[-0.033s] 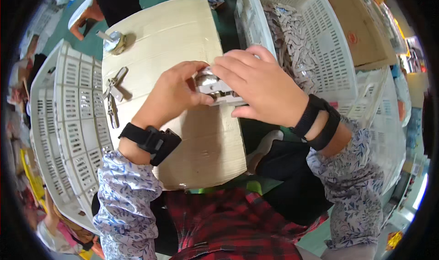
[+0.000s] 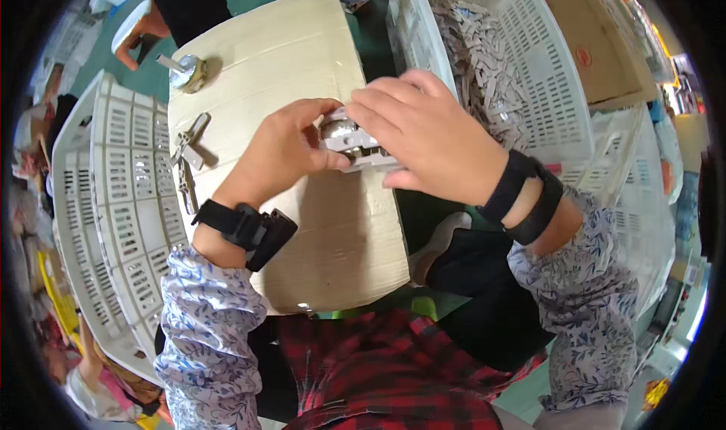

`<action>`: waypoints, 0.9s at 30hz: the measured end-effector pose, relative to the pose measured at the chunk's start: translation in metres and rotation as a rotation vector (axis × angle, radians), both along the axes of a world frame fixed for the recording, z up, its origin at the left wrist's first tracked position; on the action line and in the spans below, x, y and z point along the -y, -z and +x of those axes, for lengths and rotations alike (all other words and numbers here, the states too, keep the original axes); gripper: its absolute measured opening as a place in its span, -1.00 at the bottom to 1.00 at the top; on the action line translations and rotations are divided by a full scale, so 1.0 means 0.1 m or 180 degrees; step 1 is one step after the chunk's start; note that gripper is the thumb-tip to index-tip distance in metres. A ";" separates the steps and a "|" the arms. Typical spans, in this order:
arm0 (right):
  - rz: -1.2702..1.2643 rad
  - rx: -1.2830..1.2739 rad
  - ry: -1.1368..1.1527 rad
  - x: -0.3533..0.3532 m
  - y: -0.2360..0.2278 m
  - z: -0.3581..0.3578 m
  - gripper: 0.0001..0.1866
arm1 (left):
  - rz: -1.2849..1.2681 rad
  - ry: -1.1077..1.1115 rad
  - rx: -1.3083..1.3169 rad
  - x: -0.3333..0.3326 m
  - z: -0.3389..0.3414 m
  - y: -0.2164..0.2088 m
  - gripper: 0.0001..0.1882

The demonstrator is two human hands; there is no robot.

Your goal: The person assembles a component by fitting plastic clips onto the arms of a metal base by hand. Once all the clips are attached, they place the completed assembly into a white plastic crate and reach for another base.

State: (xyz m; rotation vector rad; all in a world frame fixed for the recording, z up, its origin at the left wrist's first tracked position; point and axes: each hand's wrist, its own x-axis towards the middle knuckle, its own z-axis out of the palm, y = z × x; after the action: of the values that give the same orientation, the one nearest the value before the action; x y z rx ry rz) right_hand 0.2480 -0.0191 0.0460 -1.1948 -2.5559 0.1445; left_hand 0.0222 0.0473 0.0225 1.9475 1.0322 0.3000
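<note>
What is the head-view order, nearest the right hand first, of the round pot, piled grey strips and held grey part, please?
1. Held grey part: touching, at its left.
2. Piled grey strips: to the right.
3. Round pot: upper left.

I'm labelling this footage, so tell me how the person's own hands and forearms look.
The left hand and right hand are bare, without gloves. The left sleeve and right sleeve are pale and creased, with a blue leafy print. On the left are a black wrist strap and dark boxy device; on the right, black wristbands.
</note>
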 end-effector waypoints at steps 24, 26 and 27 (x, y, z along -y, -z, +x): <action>-0.2166 -0.0092 0.0419 -1.00 0.12 0.27 -0.48 | 0.2004 0.0134 -0.0249 0.26 0.29 0.14 -0.12; -0.2726 -0.0277 0.0316 -1.15 0.15 0.27 -0.56 | 0.2055 0.0039 -0.0335 0.15 0.32 0.16 0.01; -0.2854 -0.0286 0.0046 -1.24 0.17 0.26 -0.56 | 0.2289 0.0023 -0.0464 0.09 0.32 0.17 -0.01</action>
State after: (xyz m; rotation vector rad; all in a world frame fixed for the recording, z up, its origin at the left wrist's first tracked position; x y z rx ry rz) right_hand 0.2744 0.1048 0.0292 -1.4083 -2.4269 1.4125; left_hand 0.0542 0.0384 0.0059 2.6438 1.1021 0.5933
